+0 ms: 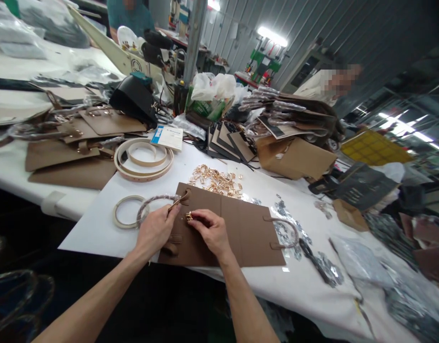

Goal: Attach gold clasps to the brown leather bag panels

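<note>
A flat brown leather bag panel [237,228] lies on the white table [298,281] in front of me. My left hand [155,229] rests on its left end, fingers pinched on a thin gold-tipped strap [178,202] by the wrapped handle [151,205]. My right hand [211,230] lies on the panel, its fingertips closed on a small gold metal fitting [188,217]. A pile of gold fittings [215,180] lies just beyond the panel.
Tape rolls [124,212] and coiled beige strips [144,159] lie to the left. More brown panels [73,157], stacked bags [294,138] and plastic wrappers [323,262] crowd the table. Two other people are at the far side.
</note>
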Available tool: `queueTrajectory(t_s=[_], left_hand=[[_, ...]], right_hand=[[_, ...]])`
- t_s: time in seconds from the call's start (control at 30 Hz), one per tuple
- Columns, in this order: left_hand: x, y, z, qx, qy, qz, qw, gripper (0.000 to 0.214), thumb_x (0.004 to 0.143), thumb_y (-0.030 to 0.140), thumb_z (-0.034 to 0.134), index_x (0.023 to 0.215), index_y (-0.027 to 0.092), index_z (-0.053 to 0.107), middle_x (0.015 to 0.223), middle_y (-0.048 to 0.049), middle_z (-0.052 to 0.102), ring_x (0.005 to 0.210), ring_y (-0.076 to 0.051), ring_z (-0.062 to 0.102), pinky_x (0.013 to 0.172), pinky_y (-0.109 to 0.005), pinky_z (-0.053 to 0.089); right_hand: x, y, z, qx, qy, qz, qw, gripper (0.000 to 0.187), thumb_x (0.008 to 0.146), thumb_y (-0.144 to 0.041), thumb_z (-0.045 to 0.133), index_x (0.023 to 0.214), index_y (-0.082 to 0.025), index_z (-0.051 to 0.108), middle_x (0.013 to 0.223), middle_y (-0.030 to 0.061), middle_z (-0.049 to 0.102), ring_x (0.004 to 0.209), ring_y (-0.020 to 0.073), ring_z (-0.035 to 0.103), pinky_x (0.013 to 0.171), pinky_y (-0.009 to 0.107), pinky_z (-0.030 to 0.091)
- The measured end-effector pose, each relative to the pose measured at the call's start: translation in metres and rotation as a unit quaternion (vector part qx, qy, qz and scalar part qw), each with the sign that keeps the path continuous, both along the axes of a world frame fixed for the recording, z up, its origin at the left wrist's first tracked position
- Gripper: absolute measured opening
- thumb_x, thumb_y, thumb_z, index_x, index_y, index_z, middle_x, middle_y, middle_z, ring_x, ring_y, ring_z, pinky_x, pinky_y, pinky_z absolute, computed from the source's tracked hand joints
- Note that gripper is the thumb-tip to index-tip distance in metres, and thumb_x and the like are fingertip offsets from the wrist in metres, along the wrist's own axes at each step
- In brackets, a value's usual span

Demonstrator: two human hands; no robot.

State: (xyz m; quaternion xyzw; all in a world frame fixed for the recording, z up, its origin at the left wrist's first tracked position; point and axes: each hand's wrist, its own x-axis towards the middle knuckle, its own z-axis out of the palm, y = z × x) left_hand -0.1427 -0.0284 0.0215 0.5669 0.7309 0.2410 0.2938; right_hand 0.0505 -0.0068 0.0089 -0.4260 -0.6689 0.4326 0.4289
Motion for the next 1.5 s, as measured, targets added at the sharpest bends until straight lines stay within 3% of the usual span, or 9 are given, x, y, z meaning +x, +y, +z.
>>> queueTrajectory(t_s=[0.23, 0.5, 1.03, 1.2, 1.5], left_hand=[[-0.001, 0.001, 0.000, -0.009, -0.011, 0.004, 1.000, 0.050, 0.101, 0.059, 0.034, 0.075, 0.024, 0.059, 0.078, -0.0059, 0.071, 0.078, -0.026, 0.066, 0.068, -0.035, 0.040], [-0.003, 0.003, -0.012, -0.025, -0.008, -0.002, 1.000, 0.051, 0.101, 0.060, 0.033, 0.077, 0.025, 0.060, 0.079, -0.0065, 0.072, 0.081, -0.027, 0.066, 0.073, -0.034, 0.042], [-0.002, 0.000, -0.017, -0.033, -0.019, -0.013, 0.999, 0.048, 0.101, 0.057, 0.034, 0.078, 0.025, 0.061, 0.082, -0.0068, 0.073, 0.082, -0.027, 0.067, 0.072, -0.034, 0.042], [-0.004, 0.002, -0.017, -0.035, -0.042, -0.019, 0.998, 0.047, 0.100, 0.058, 0.034, 0.078, 0.025, 0.058, 0.082, -0.0055, 0.072, 0.083, -0.026, 0.065, 0.074, -0.034, 0.043], [-0.006, 0.006, -0.017, -0.035, -0.068, -0.025, 0.997, 0.044, 0.098, 0.055, 0.035, 0.072, 0.025, 0.053, 0.075, -0.0039, 0.066, 0.076, -0.024, 0.060, 0.069, -0.033, 0.039]], right_hand=[[-0.001, -0.001, 0.006, 0.066, -0.043, 0.024, 0.997, 0.019, 0.090, -0.022, 0.078, 0.107, -0.027, 0.082, 0.106, 0.0052, 0.080, 0.099, 0.0204, 0.075, 0.094, 0.034, 0.062], [-0.003, -0.004, 0.002, 0.135, -0.152, 0.068, 0.977, 0.025, 0.097, -0.020, 0.068, 0.118, -0.027, 0.080, 0.110, 0.0080, 0.078, 0.101, 0.0200, 0.074, 0.094, 0.033, 0.062], [-0.013, -0.004, 0.002, 0.140, -0.267, 0.099, 0.948, 0.032, 0.103, -0.015, 0.054, 0.122, -0.026, 0.078, 0.111, 0.0076, 0.076, 0.097, 0.0183, 0.073, 0.088, 0.027, 0.060], [-0.008, 0.006, 0.006, 0.114, -0.230, 0.149, 0.955, 0.031, 0.101, -0.013, 0.057, 0.119, -0.024, 0.079, 0.112, 0.0069, 0.078, 0.102, 0.0188, 0.074, 0.094, 0.029, 0.060], [-0.013, 0.010, 0.004, 0.101, -0.215, 0.118, 0.964, 0.028, 0.096, -0.007, 0.062, 0.105, -0.023, 0.083, 0.101, 0.0054, 0.081, 0.093, 0.0192, 0.077, 0.089, 0.030, 0.061]])
